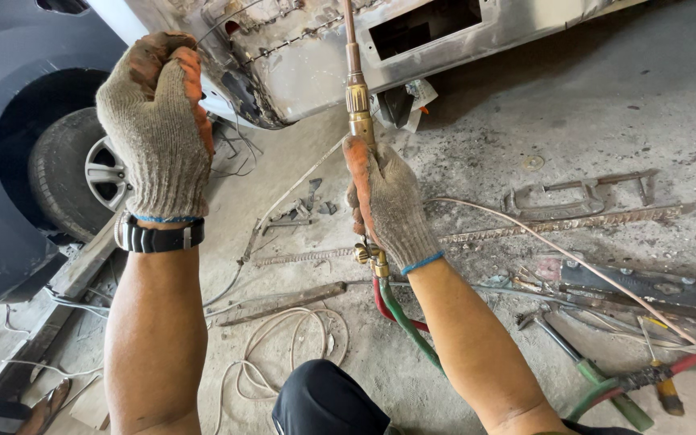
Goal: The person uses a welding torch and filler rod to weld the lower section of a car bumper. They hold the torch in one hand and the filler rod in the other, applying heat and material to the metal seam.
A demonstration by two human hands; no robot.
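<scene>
Wheel [82, 173], 9 o'clock: dark car, tyre on the concrete floor [606, 105].

Left hand [155, 121], 10 o'clock: knit glove, grip closed in a fist; what it clasps, if anything, I cannot tell. Wristwatch [159, 235] below it.

Panel [324, 48], 12 o'clock: bare metal bodywork with a tacked seam.

Right hand [384, 201], centre: gloved, grip clamped on the torch [358, 101], brass body and copper tube running up to the panel; tip out of view.

Hoses [400, 318], 6 o'clock: red and green, trailing from the torch base past the knee.

Tools [598, 282], 3 o'clock: clamp, rods and hammers scattered near the hoses.

Risk, as judged: the hoses lie among sharp scrap; a snag or hot metal could damage them. The wires near the seam could scorch.
</scene>
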